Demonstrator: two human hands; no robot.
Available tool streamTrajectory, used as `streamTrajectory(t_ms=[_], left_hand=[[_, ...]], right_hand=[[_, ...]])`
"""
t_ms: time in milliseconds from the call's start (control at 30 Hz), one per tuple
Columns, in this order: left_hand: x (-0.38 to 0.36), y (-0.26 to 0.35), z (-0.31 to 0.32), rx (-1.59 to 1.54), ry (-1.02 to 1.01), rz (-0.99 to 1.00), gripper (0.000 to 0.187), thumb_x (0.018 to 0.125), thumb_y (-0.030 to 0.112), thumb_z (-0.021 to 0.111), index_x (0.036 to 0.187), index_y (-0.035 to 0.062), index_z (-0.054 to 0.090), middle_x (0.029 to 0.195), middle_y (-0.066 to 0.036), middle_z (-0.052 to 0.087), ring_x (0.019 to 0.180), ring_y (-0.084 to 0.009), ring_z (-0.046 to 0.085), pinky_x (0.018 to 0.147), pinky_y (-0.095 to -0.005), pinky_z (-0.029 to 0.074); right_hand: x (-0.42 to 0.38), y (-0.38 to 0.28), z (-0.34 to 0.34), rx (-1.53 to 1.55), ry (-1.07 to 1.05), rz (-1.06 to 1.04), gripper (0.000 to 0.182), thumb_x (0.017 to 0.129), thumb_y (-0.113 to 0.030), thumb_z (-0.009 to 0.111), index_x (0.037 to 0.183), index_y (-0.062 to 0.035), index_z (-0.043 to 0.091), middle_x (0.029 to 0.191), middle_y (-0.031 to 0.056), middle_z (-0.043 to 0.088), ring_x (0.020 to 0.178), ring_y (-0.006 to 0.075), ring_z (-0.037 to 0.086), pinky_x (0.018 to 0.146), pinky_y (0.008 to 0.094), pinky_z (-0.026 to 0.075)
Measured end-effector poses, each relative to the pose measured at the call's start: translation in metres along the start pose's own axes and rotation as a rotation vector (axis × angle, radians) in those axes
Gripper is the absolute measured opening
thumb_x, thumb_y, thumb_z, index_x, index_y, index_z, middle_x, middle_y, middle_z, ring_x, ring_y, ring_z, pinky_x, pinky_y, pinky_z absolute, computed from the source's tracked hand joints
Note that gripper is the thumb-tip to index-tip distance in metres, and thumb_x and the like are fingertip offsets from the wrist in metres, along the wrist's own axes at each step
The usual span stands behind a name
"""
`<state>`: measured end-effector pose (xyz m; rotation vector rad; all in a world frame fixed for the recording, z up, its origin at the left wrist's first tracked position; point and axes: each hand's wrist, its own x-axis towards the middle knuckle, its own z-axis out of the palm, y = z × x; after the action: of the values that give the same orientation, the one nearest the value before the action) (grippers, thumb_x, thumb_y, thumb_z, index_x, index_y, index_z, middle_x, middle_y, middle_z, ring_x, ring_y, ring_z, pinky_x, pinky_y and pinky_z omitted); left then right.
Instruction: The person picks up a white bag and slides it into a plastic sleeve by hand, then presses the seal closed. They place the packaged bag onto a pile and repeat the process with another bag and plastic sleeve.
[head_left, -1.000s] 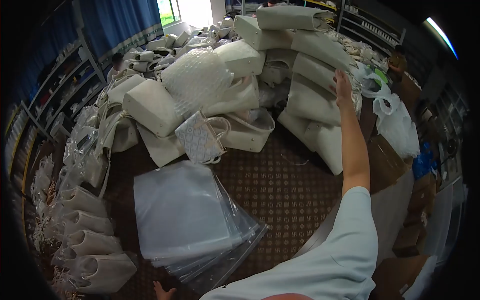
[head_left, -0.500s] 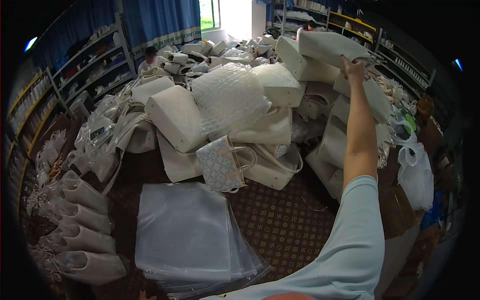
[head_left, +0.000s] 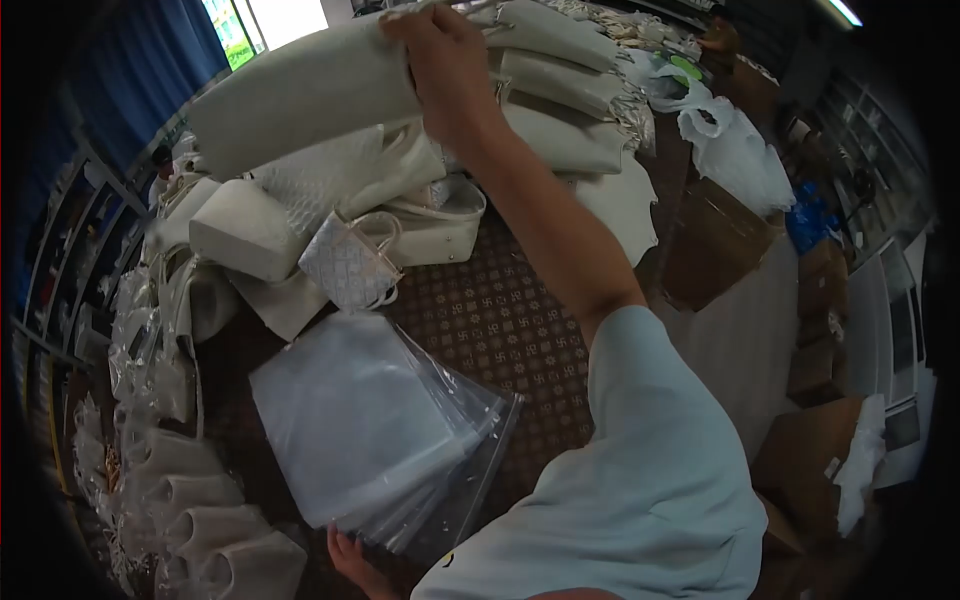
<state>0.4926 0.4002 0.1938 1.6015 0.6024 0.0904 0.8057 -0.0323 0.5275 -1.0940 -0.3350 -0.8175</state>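
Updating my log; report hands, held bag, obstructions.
Right hand grips large pale bag. Left hand at clear plastic stack. Small patterned bag between, possibly in the way.

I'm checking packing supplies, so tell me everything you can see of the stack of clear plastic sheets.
The stack of clear plastic sheets lies flat on a brown patterned surface. They look thin, glossy and straight-edged. Piled together, they form a hazy, bluish-white block, while lower ones fan out to the picture's right and near side, catching bright reflections. Just beyond the far edge sits a small patterned handbag. The left hand is at the near edge; whether it touches the plastic is unclear.
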Motion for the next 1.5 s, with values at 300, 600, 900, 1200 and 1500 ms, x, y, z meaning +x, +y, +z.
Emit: streamTrajectory(t_ms=[300, 600, 900, 1200, 1500], left_hand=[[-0.091, 0.057, -0.076, -0.957, -0.278, 0.069, 0.074, 0.085, 0.063, 0.035, 0.138, 0.0123, 0.026, 0.142, -0.008, 0.027, 0.126, -0.0322, 0.032, 0.101, -0.0502, 0.027], [-0.163, -0.084, -0.256, -0.617, 0.414, -0.153, 0.073, 0.087, 0.054, 0.043, 0.142, 0.0157, 0.015, 0.144, -0.012, 0.02, 0.131, -0.0289, 0.024, 0.105, -0.0427, 0.022], [-0.152, -0.132, -0.24, -0.101, 0.43, -0.349, 0.081, 0.082, 0.039, 0.063, 0.141, 0.0073, 0.018, 0.139, -0.014, 0.031, 0.124, -0.0283, 0.034, 0.101, -0.0378, 0.029], [-0.162, -0.13, -0.234, -0.013, 0.465, -0.451, 0.088, 0.075, 0.057, 0.061, 0.14, 0.0097, 0.022, 0.139, -0.013, 0.03, 0.124, -0.0333, 0.033, 0.097, -0.0507, 0.029], [-0.153, -0.137, -0.245, -0.18, 0.395, -0.403, 0.084, 0.076, 0.052, 0.063, 0.138, 0.0109, 0.024, 0.138, -0.012, 0.031, 0.123, -0.0311, 0.035, 0.097, -0.0488, 0.031]], right_hand=[[-0.41, -0.049, 0.059, 0.009, -0.673, 0.238, 0.031, 0.081, -0.01, 0.063, 0.065, -0.0057, 0.036, 0.05, 0.0001, 0.037, 0.041, 0.006, 0.031, 0.037, 0.0242, 0.025], [-0.557, -0.083, 0.075, -0.041, -1.911, 0.945, 0.023, 0.087, -0.03, 0.053, 0.096, -0.0108, 0.064, 0.083, 0.0088, 0.065, 0.077, 0.0196, 0.061, 0.071, 0.0332, 0.046], [-0.407, 0.171, -0.106, -1.128, -0.445, 0.936, 0.1, 0.063, -0.06, 0.069, 0.133, 0.0019, 0.032, 0.133, 0.0228, 0.038, 0.123, 0.0345, 0.039, 0.097, 0.0408, 0.036], [-0.384, 0.204, -0.073, -1.408, -0.44, 1.184, 0.09, 0.058, -0.062, 0.069, 0.119, 0.0015, 0.05, 0.116, 0.0189, 0.055, 0.108, 0.0311, 0.053, 0.089, 0.0361, 0.042], [-0.432, 0.214, -0.094, -0.53, -0.366, 1.19, 0.046, 0.076, -0.031, 0.065, 0.1, 0.007, 0.061, 0.089, 0.0136, 0.063, 0.075, 0.0227, 0.059, 0.069, 0.0336, 0.046]])
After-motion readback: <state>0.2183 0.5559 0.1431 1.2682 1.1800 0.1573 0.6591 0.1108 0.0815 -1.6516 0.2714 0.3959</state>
